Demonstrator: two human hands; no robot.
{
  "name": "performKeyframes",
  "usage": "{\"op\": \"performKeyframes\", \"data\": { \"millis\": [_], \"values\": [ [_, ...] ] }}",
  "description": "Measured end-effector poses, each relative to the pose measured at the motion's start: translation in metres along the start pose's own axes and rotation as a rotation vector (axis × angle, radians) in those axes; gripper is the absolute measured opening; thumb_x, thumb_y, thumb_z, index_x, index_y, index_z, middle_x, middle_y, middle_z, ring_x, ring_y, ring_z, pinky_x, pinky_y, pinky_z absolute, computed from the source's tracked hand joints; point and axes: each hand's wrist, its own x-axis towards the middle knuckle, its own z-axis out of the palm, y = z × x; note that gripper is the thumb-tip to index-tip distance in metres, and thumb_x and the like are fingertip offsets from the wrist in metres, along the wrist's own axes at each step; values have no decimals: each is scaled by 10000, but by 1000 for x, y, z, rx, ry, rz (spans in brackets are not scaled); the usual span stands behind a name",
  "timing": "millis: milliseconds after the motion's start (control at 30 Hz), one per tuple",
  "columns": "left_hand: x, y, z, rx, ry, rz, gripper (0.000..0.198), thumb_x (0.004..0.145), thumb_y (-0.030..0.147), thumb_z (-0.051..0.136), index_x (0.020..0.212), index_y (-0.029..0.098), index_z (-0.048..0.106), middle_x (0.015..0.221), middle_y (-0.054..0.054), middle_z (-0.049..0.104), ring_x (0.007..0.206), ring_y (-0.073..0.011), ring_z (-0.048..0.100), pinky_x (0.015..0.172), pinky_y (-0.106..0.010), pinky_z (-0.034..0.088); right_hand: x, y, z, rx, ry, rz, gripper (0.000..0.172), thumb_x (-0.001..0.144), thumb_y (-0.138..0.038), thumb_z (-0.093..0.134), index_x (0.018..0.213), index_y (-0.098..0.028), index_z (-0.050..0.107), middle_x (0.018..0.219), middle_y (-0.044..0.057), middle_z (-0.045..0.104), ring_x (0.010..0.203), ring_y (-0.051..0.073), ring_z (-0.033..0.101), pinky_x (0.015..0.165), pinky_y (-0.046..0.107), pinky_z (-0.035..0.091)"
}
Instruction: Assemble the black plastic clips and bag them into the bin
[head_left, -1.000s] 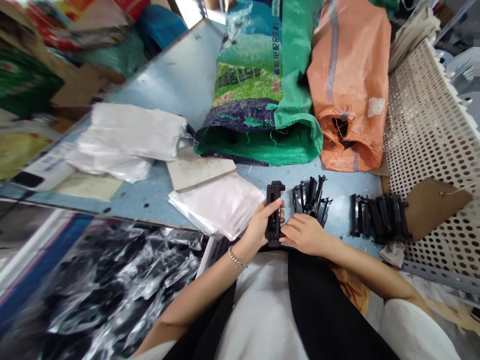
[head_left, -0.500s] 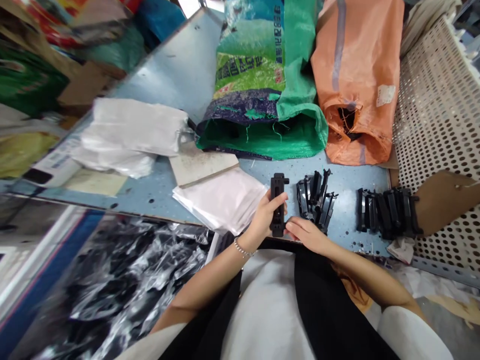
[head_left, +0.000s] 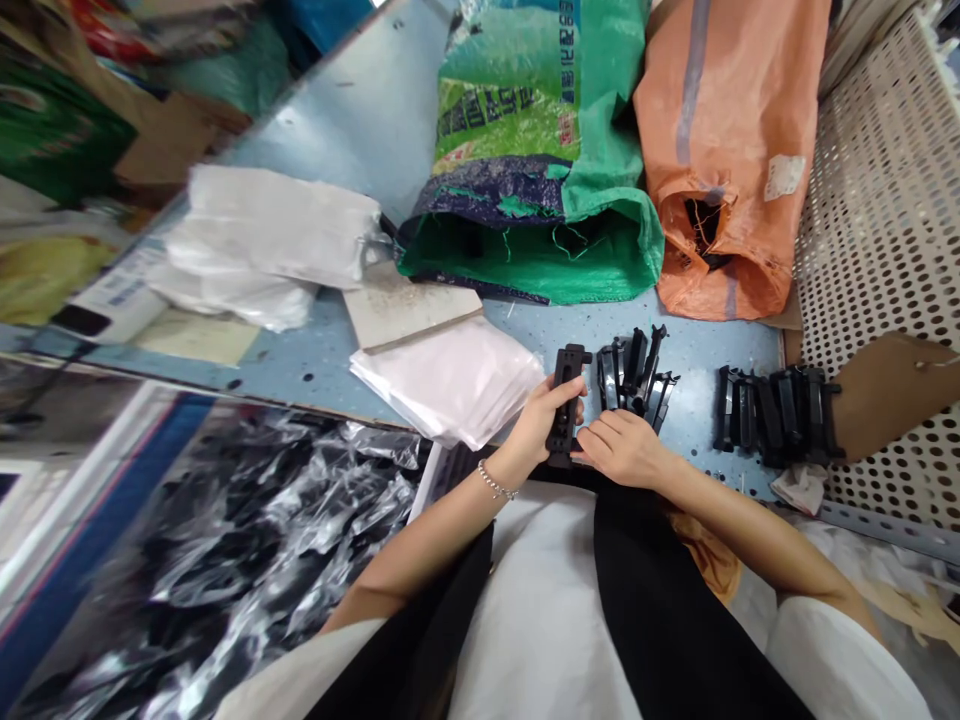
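My left hand (head_left: 541, 418), with a beaded bracelet at the wrist, is wrapped round a long black plastic part (head_left: 564, 405) held over the table's front edge. The part stands lengthwise, tilted slightly to the right at its top. My right hand (head_left: 621, 448) has its fingers curled and touches the lower right end of the same part; its fingertips are partly hidden there. Just beyond my right hand lies a loose pile of black parts (head_left: 636, 368). A row of similar black parts (head_left: 776, 415) is farther right.
White plastic bags (head_left: 435, 385) lie under a board (head_left: 409, 305), left of my hands. A green sack (head_left: 611, 240) and an orange sack (head_left: 735, 130) lie behind. A perforated panel (head_left: 885, 220) stands right. Plastic-wrapped black items (head_left: 285, 530) fill the lower left.
My right hand's fingers have curled in more at the part's lower end. The part is tilted a little more, and the whole view has shifted slightly.
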Motion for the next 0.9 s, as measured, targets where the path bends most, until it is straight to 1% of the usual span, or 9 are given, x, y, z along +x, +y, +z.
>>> {"op": "performKeyframes", "data": {
  "millis": [200,300,400,467,600,667,733,800,900],
  "values": [
    [-2,-8,9,102,-11,-143,448,642,455,871,833,145,610,605,31,558,480,-81,509,433,-196,366,-10,1,-3,-45,22,-52,276,1054,-365,513,966,-156,670,790,50,644,763,196,524,660,348,324],
    [-11,-13,8,205,48,25,466,690,464,846,916,174,561,573,68,529,462,-82,496,442,-195,365,-17,-8,9,0,-4,-24,331,1066,-379,477,889,-165,656,744,43,623,746,190,534,669,334,355],
    [-11,-14,1,247,109,205,602,690,426,860,1106,215,479,635,98,554,498,-94,549,511,-206,441,-24,-11,21,115,-49,96,375,1070,-426,448,884,-170,650,753,49,629,735,190,545,681,324,396],
    [0,-13,-5,246,131,238,644,681,408,857,1145,222,451,742,68,617,601,-121,630,595,-237,511,-30,-2,23,150,-35,271,375,1070,-447,429,962,-177,664,824,67,656,779,205,568,721,335,437],
    [36,-20,-12,349,128,212,364,804,449,686,1006,191,528,846,-21,670,760,-169,665,656,-263,528,-47,33,25,21,53,850,427,1046,-459,434,1321,-181,606,1248,193,624,1132,335,558,944,514,479],
    [50,-29,-15,506,117,241,296,856,445,612,983,181,568,894,-56,681,847,-205,667,736,-311,547,-61,42,31,23,19,973,471,1028,-418,445,1403,-157,554,1374,234,551,1258,391,494,1005,609,453],
    [58,-38,-20,729,125,401,316,887,408,597,1094,169,604,1088,-111,685,1074,-260,645,958,-410,521,-77,41,36,93,-33,952,424,1002,-349,466,1350,-141,593,1355,230,561,1281,392,487,1029,628,454],
    [62,-45,-29,975,147,566,419,916,384,584,1268,155,583,1277,-164,630,1271,-312,552,1142,-511,385,-90,37,38,159,-47,885,324,974,-321,519,1217,-165,666,1295,197,592,1266,375,503,1035,613,473],
    [63,-50,-46,1242,169,675,518,964,348,510,1423,107,503,1386,-231,545,1369,-356,461,1203,-579,275,-85,47,36,183,54,846,222,967,-342,570,1067,-198,706,1255,167,600,1229,353,527,1030,594,488]
  ]
}}
